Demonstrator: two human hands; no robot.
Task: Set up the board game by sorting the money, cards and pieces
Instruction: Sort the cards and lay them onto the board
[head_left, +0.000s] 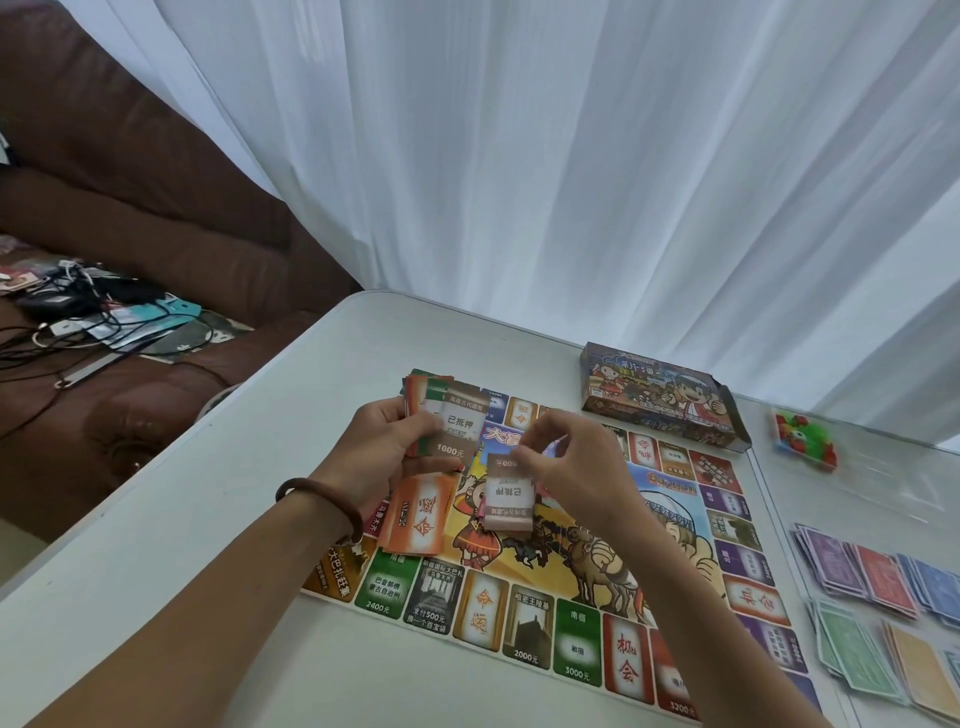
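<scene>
Head view: L hand (387, 441) grips card stack (457, 431) over game board (545, 571) far-left; top card reads "已抵押 1000元". R hand (566, 457) pinches top card of brown pile (509, 493), also "已抵押", at board centre. Orange cards (421, 514) on board's left. Game box (660, 400) beyond board, money piles (883, 597) right of it on desk (208, 597).

We were in a home, living-room side. Left of the left hand (384, 447) sat a brown leather sofa (130, 218), with tangled cables (93, 322) and small clutter dumped on its seat. Beyond both hands hung white curtains (571, 156), backlit. Under the hands we had a plain white table (208, 571) carrying a cartoon-printed game board (519, 613), its box (660, 405) just past the right hand (576, 467).
</scene>
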